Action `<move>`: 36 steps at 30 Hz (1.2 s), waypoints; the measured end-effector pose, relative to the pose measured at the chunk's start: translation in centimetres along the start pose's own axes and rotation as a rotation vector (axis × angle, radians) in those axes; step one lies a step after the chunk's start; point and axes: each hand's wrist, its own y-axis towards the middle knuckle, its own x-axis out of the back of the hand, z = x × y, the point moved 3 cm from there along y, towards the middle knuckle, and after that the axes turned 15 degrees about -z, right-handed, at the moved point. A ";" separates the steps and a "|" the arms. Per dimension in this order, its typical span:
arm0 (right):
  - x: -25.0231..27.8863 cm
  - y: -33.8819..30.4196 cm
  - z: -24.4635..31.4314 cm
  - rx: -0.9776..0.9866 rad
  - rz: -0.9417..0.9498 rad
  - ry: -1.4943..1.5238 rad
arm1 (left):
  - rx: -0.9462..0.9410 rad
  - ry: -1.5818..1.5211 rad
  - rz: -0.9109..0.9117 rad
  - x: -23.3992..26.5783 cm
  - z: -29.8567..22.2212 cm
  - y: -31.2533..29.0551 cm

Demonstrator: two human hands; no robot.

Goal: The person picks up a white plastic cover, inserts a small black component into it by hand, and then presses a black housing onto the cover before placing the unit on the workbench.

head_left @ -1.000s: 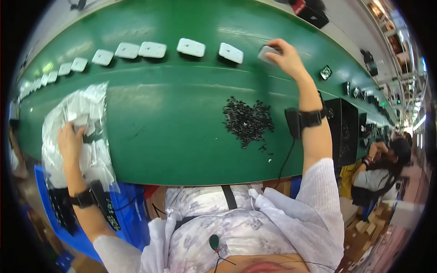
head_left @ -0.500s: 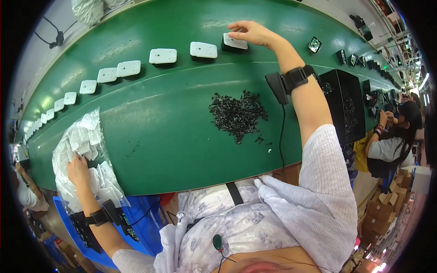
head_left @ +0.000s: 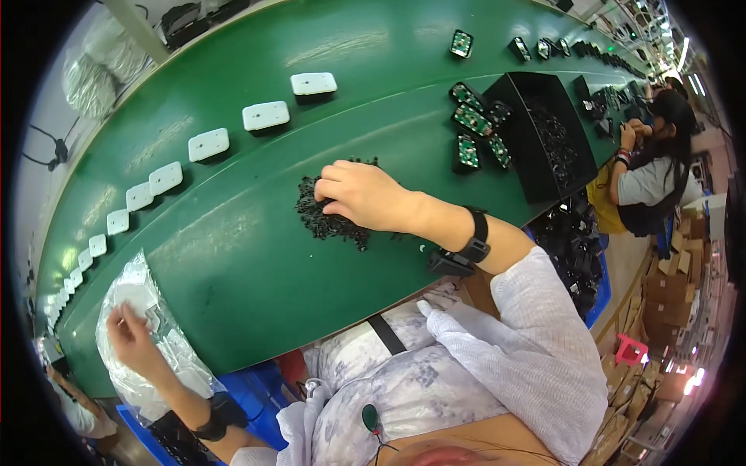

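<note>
My right hand (head_left: 361, 194) is over a pile of small black plastic parts (head_left: 315, 221) on the green work surface (head_left: 264, 287). Its fingers are bent down into the pile and look closed, but their tips and whatever they pinch are hidden. At the left, my left hand (head_left: 136, 342) hovers over a clear plastic bag (head_left: 167, 330) of flat white pieces. Slightly blurred, its fingers look apart, and I see nothing in them. Beyond my hands stands a curved row of dark housings with white covers, the nearest ones being a white-topped unit (head_left: 266, 116) and another white-topped unit (head_left: 313, 84).
A black bin (head_left: 517, 124) of small dark parts stands at the right, with several open housings showing green circuit boards (head_left: 472, 120) beside it. A blue crate (head_left: 594, 287) of black parts sits below the table edge. A co-worker (head_left: 660, 167) sits farther right.
My right hand has left a white-covered unit at the far side and come down onto the black pile. My left hand has lifted from inside the bag. The view has shifted, and more circuit-board housings show.
</note>
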 end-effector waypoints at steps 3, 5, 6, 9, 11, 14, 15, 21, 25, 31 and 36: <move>-0.3 0.2 0.3 0.010 -0.034 -0.034 | 0.060 -0.371 0.168 -5.5 -3.9 -3.6; -0.6 0.4 0.1 0.030 -0.060 -0.059 | 0.082 -0.531 0.318 -8.2 -8.2 -6.6; -0.5 0.5 0.0 0.028 -0.065 -0.068 | 0.095 -0.588 0.354 -9.4 -10.2 -7.5; 0.2 0.7 -0.3 0.001 -0.151 -0.011 | -0.035 -0.586 0.478 -12.3 -12.2 -9.1; 0.9 1.3 0.1 -0.099 -0.219 0.062 | 0.062 -0.691 0.395 -13.1 -14.0 -9.9; 2.0 1.8 -0.2 -0.185 -0.371 0.155 | 0.050 -0.698 0.376 -14.5 -14.1 -10.8; 2.5 2.2 0.1 -0.176 -0.360 0.177 | 0.033 -0.697 0.376 -14.8 -13.9 -11.1; 3.8 3.3 1.6 -0.530 -0.343 0.594 | 0.148 -0.672 0.451 -15.1 -13.2 -11.9; 2.7 3.5 1.8 -0.646 -0.455 1.034 | 0.068 -0.637 0.442 -15.0 -13.3 -12.3; 1.9 3.2 2.8 -0.901 -0.305 1.189 | -0.152 -0.639 0.426 -14.8 -13.8 -13.2; 0.9 2.8 2.9 -0.700 -0.283 1.143 | -0.128 -0.664 0.397 -14.9 -14.0 -13.4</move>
